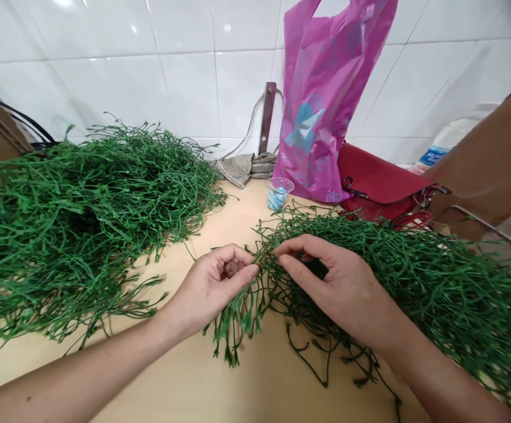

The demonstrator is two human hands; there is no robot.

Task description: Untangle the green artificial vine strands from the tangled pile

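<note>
We find the left hand (215, 282) pinching green stems (263, 254) at centre frame, the right hand (343, 279) beside them with fingers nearly together, hold unclear; we judge separating stems the step in hand, the next move needing a sure two-handed grip.

glossy white tiled wall (185, 94) | tan tabletop (185, 388) | light glints (227, 27) on tiles

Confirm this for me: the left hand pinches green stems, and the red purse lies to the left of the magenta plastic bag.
Not quite: the red purse lies to the right of the magenta plastic bag, as the head view shows. The left hand does pinch green stems.
</note>
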